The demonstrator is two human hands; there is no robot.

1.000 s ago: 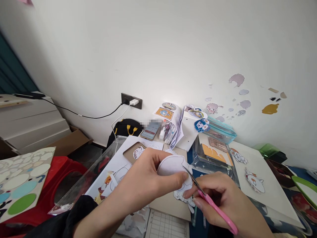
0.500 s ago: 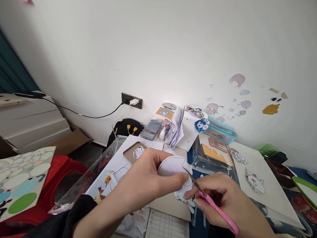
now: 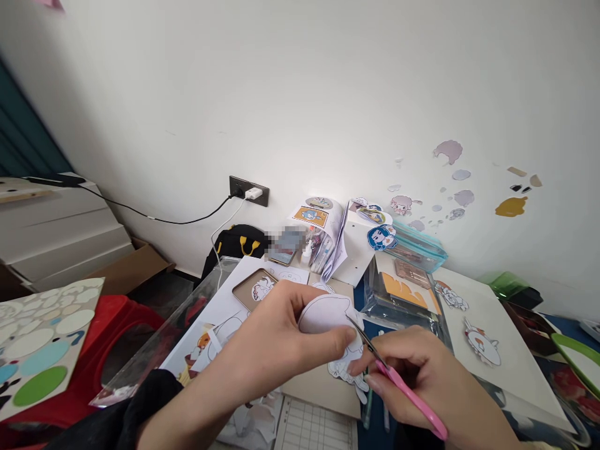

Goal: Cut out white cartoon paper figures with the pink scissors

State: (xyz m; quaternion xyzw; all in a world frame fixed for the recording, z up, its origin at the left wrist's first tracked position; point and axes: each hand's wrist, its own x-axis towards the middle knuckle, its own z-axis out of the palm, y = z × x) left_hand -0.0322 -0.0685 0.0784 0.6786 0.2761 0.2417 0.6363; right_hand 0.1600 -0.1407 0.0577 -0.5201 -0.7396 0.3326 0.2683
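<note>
While a board (image 3: 44, 350) patterned with green, blue and pale shapes is lying at the far left, a red stool (image 3: 112, 312) is showing past its right edge. Farther along, a black bag (image 3: 229, 242) with yellow loops is standing near the wall. A shallow brown tray (image 3: 244, 290) is lying on the table with a small printed cutout inside it, and a phone (image 3: 284, 249) is sitting beyond it, partly blurred over. The left hand (image 3: 290, 337) is pinching a white paper cutout (image 3: 323, 312) between thumb and fingers, raised above the tabletop near the middle. The right hand (image 3: 419, 369) is gripping the pink-handled scissors (image 3: 407, 395), fingers closed around the handles, and the blade tips are meeting the paper; how far apart the blades are standing, I cannot tell. Beyond the right hand, a clear pouch (image 3: 370, 306) is lying below a teal-edged case (image 3: 435, 253). Farther right, a round character cutout (image 3: 485, 345) is resting on a pale surface, and a green-rimmed dish (image 3: 565, 351) is sitting at the edge of view.
</note>
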